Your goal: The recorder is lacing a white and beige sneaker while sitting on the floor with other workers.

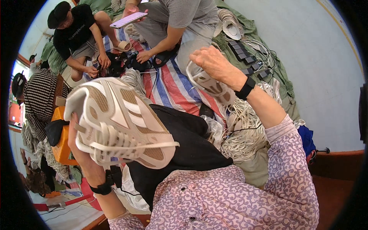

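My left hand (74, 128) grips a white and beige sneaker (132, 119) by its opening, close in front of me at the left. The shoe's upper faces me, its laces threaded, with one flat lace stretched across it to the right. Most of my left fingers are hidden behind the shoe. At the upper right my right hand (218, 65) is closed in a fist, its fingertips turned away. Directly beneath that hand is a second sneaker (216, 90) of the same colours, partly covered by it. Whether the fist holds this shoe, a lace or something else I cannot make out.
A heap of white laces (245, 134) lies right of my black-clothed lap (180, 130). Beyond, two people sit on a striped sheet (165, 90); one holds a phone (129, 20), another handles dark items. Black boxes (241, 53) with cables lie along the wall. An orange object (61, 138) stands left.
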Motion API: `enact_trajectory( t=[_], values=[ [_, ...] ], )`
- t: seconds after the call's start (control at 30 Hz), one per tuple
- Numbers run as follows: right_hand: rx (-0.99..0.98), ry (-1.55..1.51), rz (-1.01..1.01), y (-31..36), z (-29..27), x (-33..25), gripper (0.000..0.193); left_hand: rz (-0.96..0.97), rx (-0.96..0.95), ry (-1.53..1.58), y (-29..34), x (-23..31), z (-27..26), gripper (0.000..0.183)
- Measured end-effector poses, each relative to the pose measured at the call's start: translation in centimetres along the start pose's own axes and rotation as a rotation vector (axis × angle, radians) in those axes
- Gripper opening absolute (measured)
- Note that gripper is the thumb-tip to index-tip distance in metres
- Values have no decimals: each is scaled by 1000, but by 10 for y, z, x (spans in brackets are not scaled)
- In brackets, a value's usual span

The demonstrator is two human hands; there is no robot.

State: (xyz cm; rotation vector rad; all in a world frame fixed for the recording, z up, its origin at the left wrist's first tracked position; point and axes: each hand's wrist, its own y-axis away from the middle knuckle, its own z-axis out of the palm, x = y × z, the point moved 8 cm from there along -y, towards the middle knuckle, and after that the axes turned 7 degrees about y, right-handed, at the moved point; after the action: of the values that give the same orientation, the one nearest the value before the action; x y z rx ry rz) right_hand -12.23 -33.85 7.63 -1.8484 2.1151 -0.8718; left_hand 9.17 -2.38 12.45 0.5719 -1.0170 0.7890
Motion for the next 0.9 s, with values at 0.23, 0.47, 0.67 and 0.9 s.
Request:
enact_trajectory(
  t=[0.23, 0.47, 0.67, 0.9],
  values=[
    [-89, -248, 282, 68, 34, 58, 26, -254, -141, 126, -25, -32, -35, 40],
    [-247, -1132, 841, 89, 33, 110, 30, -512, -259, -117, -35, -134, -22, 33],
    [-217, -1472, 890, 39, 34, 79, 27, -481, -243, -125, -55, -160, -5, 25],
    [-269, -1249, 356, -91, 58, -37, 25, -580, -199, 65, -57, -182, 21, 37]
  ],
)
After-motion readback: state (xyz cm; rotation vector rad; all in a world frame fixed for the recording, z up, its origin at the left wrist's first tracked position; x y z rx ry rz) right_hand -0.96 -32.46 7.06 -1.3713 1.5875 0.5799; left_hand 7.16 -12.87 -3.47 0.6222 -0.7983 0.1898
